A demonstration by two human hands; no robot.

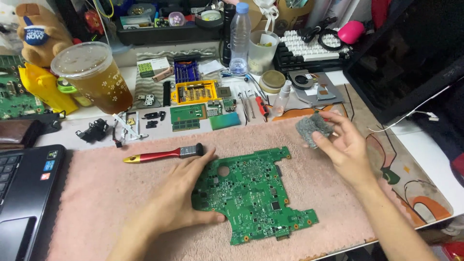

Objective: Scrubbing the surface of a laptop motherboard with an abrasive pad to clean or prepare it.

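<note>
Left hand: the left hand (181, 193) is lying flat, fingers spread, on the left edge of a green circuit board (253, 193), holding nothing in its grip and pressing the board down.
Right hand: the right hand (340, 145) is hovering above the mat to the right of the board, its grip pinching a crumpled grey cloth (311, 126) between thumb and fingertips.
Circuit board: it is lying flat on a pink mat (96, 193), near the middle of the tabletop (425, 154), with the cloth well above its far right corner and not touching it.
Brush: a red-handled brush (164, 154) with a gold tip is lying on the mat just beyond the left hand, handle pointing left.
Far side: a yellow tray of small parts (195, 92), small green memory cards (187, 117), loose black brackets and a few hand tools are sitting beyond the mat.
Drinks: an iced drink in a lidded plastic cup (94, 77) is standing at the far left, and a clear water bottle (240, 38) is standing farther back toward the centre.
Edges: a black laptop (24, 193) is occupying the near left, and a white keyboard (309, 48) is resting at the far right.
</note>
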